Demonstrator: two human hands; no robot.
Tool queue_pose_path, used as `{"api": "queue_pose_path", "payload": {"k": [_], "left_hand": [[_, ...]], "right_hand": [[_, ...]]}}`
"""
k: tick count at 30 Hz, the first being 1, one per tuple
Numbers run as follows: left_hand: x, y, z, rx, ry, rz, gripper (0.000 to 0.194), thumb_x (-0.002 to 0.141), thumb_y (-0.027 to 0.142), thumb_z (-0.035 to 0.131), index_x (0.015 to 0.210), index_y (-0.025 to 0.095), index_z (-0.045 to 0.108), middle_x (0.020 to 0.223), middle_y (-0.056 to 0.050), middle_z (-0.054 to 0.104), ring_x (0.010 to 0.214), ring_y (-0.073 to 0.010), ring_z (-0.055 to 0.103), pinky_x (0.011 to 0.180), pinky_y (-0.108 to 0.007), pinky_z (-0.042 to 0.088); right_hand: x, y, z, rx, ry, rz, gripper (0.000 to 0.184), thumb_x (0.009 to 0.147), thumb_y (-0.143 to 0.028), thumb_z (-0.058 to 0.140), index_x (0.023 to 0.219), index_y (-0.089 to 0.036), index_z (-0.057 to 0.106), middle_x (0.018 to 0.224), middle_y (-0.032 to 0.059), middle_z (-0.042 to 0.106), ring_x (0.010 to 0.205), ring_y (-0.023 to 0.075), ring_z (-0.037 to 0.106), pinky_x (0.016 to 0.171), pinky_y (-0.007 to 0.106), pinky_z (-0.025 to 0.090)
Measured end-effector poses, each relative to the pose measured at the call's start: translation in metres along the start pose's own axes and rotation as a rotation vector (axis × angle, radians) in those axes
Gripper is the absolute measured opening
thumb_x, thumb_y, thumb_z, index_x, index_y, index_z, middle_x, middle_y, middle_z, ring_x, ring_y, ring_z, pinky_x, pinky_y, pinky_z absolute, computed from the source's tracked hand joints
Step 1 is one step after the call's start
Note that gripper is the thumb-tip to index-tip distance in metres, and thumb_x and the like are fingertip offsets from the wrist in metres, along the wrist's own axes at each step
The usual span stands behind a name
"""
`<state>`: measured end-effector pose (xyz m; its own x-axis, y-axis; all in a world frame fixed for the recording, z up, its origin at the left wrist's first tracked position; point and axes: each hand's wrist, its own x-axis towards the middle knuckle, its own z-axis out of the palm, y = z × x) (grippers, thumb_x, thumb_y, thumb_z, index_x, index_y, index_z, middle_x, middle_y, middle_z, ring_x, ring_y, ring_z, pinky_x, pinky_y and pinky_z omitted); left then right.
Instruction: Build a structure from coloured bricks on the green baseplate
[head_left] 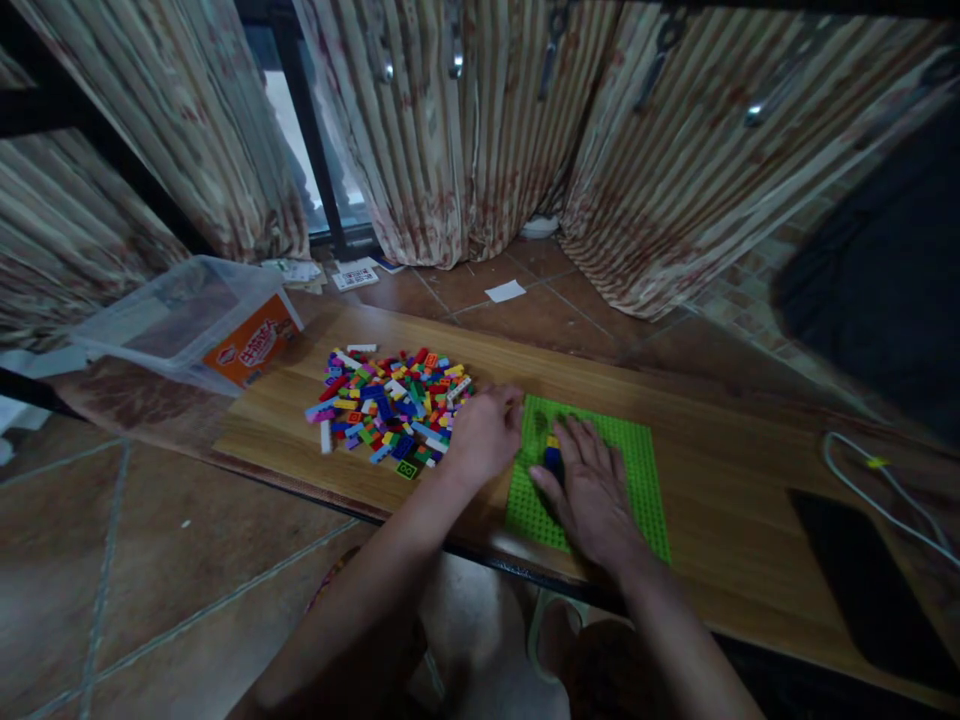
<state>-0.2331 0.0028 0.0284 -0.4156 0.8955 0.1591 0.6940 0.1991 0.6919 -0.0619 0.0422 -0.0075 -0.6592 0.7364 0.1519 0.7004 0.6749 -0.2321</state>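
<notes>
A green studded baseplate (641, 470) lies on the wooden bench. My right hand (596, 490) rests over its middle, fingers stretched out and flat, with the thumb apart. Between thumb and index finger a blue brick (553, 460) shows on the plate, and a yellow brick (553, 441) sits just beyond it. My left hand (484, 435) is at the plate's left edge with its fingers curled together; whatever they hold, if anything, is hidden. Left of that hand spreads a loose pile of mixed toy bricks (386, 400), partly covered by it.
A clear plastic box (172, 350) with an orange label stands beyond the bench's left end. On the right lie a black phone-like slab (862, 580) and a white cable (885, 480). Striped curtains (480, 130) hang behind; a white paper (505, 291) is on the tiled floor.
</notes>
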Motion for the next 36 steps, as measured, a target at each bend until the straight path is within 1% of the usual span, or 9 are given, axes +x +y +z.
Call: {"api": "queue_pose_path", "payload": {"k": [3, 9, 12, 16, 19, 21, 24, 30, 36], "left_hand": [[0.003, -0.004, -0.004, -0.006, 0.028, -0.021, 0.023, 0.088, 0.017, 0.054, 0.105, 0.017, 0.07, 0.097, -0.006, 0.073, 0.086, -0.0177, 0.068, 0.084, -0.028, 0.053], [0.003, -0.008, -0.009, -0.082, 0.083, -0.015, 0.02, 0.087, 0.018, 0.056, 0.101, 0.018, 0.071, 0.097, -0.006, 0.074, 0.086, -0.0174, 0.068, 0.082, -0.027, 0.053], [0.008, -0.019, -0.021, -0.168, 0.179, -0.067, 0.022, 0.086, 0.016, 0.057, 0.102, 0.015, 0.071, 0.097, -0.007, 0.074, 0.088, -0.0175, 0.068, 0.084, -0.027, 0.053], [0.016, -0.035, -0.041, -0.3, 0.32, -0.145, 0.02, 0.086, 0.014, 0.055, 0.096, 0.013, 0.072, 0.093, -0.006, 0.074, 0.085, -0.0163, 0.068, 0.081, -0.026, 0.053], [0.019, -0.042, -0.049, -0.379, 0.375, -0.191, 0.019, 0.084, 0.013, 0.056, 0.093, 0.012, 0.072, 0.089, -0.005, 0.074, 0.083, -0.0159, 0.068, 0.077, -0.025, 0.052], [0.02, -0.041, -0.048, -0.416, 0.382, -0.192, 0.019, 0.084, 0.012, 0.056, 0.092, 0.012, 0.073, 0.088, -0.005, 0.074, 0.082, -0.0153, 0.068, 0.075, -0.023, 0.052], [0.018, -0.037, -0.041, -0.446, 0.347, -0.161, 0.018, 0.084, 0.012, 0.057, 0.092, 0.013, 0.073, 0.087, -0.004, 0.074, 0.078, -0.0141, 0.067, 0.073, -0.023, 0.052], [0.016, -0.037, -0.037, -0.417, 0.318, -0.123, 0.018, 0.084, 0.014, 0.057, 0.092, 0.014, 0.073, 0.087, -0.005, 0.074, 0.075, -0.0144, 0.066, 0.073, -0.024, 0.052], [0.016, -0.038, -0.04, -0.375, 0.3, -0.125, 0.019, 0.084, 0.013, 0.056, 0.093, 0.013, 0.073, 0.087, -0.004, 0.074, 0.079, -0.0147, 0.067, 0.073, -0.023, 0.052]], "right_hand": [[-0.003, -0.005, 0.008, -0.085, -0.091, -0.028, 0.067, 0.095, -0.056, 0.035, 0.149, -0.016, 0.033, 0.156, 0.0154, 0.032, 0.146, 0.0346, 0.022, 0.112, 0.065, 0.021], [-0.003, -0.002, 0.013, -0.131, -0.071, -0.027, 0.067, 0.095, -0.057, 0.032, 0.149, -0.017, 0.034, 0.156, 0.0147, 0.033, 0.146, 0.0331, 0.023, 0.112, 0.063, 0.021], [-0.004, -0.001, 0.014, -0.14, -0.05, -0.04, 0.071, 0.093, -0.061, 0.035, 0.149, -0.017, 0.034, 0.155, 0.0157, 0.035, 0.144, 0.0349, 0.025, 0.112, 0.063, 0.022], [-0.008, 0.001, 0.013, -0.139, -0.017, -0.037, 0.08, 0.088, -0.068, 0.038, 0.148, -0.015, 0.034, 0.154, 0.0192, 0.035, 0.143, 0.0377, 0.026, 0.11, 0.063, 0.024], [-0.011, 0.004, 0.014, -0.139, 0.003, -0.03, 0.081, 0.089, -0.069, 0.036, 0.147, -0.014, 0.034, 0.153, 0.0197, 0.035, 0.143, 0.0378, 0.026, 0.109, 0.063, 0.025], [-0.012, 0.005, 0.015, -0.138, 0.011, -0.039, 0.079, 0.09, -0.067, 0.034, 0.148, -0.014, 0.032, 0.154, 0.0188, 0.035, 0.144, 0.0371, 0.025, 0.11, 0.062, 0.025], [-0.012, 0.005, 0.017, -0.128, 0.015, -0.048, 0.078, 0.091, -0.065, 0.033, 0.15, -0.014, 0.029, 0.154, 0.0182, 0.035, 0.144, 0.0359, 0.024, 0.11, 0.062, 0.025], [-0.011, 0.003, 0.016, -0.118, 0.018, -0.047, 0.078, 0.091, -0.066, 0.035, 0.149, -0.014, 0.03, 0.154, 0.0179, 0.035, 0.144, 0.0362, 0.025, 0.11, 0.062, 0.024], [-0.011, 0.013, 0.01, -0.036, 0.006, -0.089, 0.079, 0.085, -0.065, 0.049, 0.147, -0.018, 0.033, 0.151, 0.0165, 0.039, 0.141, 0.0362, 0.03, 0.109, 0.06, 0.026]]}}
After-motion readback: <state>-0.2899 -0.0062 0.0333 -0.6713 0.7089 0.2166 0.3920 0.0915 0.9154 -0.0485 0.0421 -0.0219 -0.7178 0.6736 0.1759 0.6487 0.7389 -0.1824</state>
